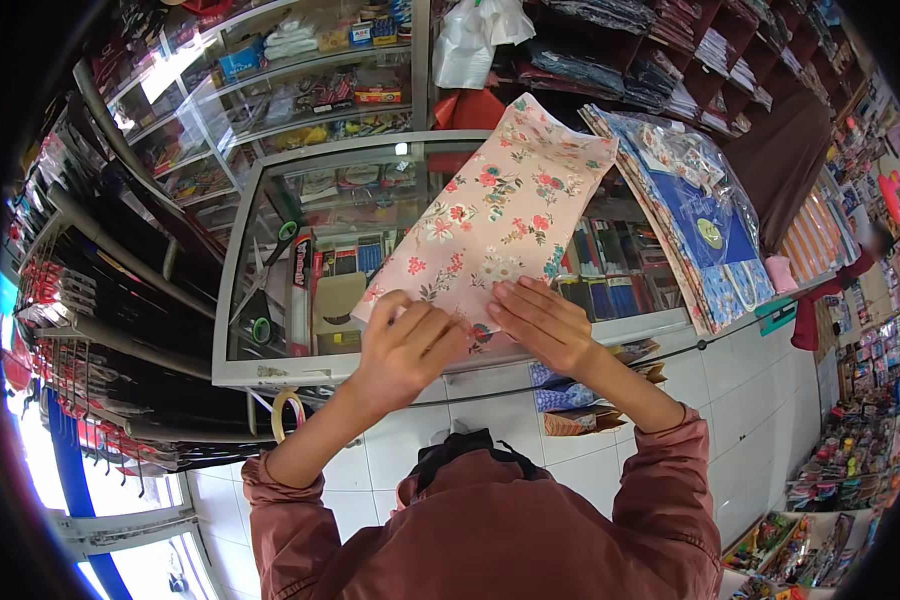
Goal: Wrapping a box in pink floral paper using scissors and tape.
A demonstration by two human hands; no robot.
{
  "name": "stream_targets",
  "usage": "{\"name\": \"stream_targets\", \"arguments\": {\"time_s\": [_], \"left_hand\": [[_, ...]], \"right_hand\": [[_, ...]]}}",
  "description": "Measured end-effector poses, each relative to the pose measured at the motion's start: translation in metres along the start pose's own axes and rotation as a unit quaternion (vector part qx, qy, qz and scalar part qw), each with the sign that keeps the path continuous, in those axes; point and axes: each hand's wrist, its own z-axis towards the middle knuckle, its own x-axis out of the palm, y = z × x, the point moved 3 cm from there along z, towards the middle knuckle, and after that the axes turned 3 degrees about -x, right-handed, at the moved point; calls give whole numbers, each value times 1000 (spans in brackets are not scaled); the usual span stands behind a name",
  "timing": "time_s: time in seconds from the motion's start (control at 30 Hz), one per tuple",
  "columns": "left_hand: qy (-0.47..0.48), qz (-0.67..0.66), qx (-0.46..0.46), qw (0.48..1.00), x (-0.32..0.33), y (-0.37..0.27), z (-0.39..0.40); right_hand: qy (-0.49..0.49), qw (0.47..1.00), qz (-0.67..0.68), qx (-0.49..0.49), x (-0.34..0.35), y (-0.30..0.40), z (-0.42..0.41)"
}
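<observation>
A sheet of pink floral wrapping paper (495, 217), folded or wrapped into a long shape, lies slantwise across a glass display counter. Its far end curls up and shows a white inner side. At its near left edge, my left hand (412, 345) has bent fingers gripping the paper. My right hand (544, 322) rests on the near right part with fingers extended and close together, pressing on the surface. Whether anything lies inside the paper is hidden. Scissors with black and green handles (265, 281) lie on the glass to the left.
Folded patterned papers or bags and a clear plastic packet (709, 202) lie at the counter's right. A roll of tape (286, 415) is at the near left edge. Hangers with dark clothes (112, 300) stand left. Paper bags (581, 420) are below the counter's front; stocked shelves (307, 67) rise behind.
</observation>
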Motion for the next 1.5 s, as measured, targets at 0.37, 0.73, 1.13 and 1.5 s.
{"name": "stream_targets", "arguments": {"time_s": [0.37,0.73,1.13,1.5], "left_hand": [[29,55,43,997,-20,10,-10],[91,98,56,989,-26,2,-26],[175,-46,-2,984,50,-48,-42],[181,34,-59,981,48,-39,-49]], "right_hand": [[-18,998,63,7,-2,-4,-2],[-32,992,105,69,-5,-2,-4],[-10,977,157,146,-11,4,-1],[32,976,160,144,-16,-2,1]]}}
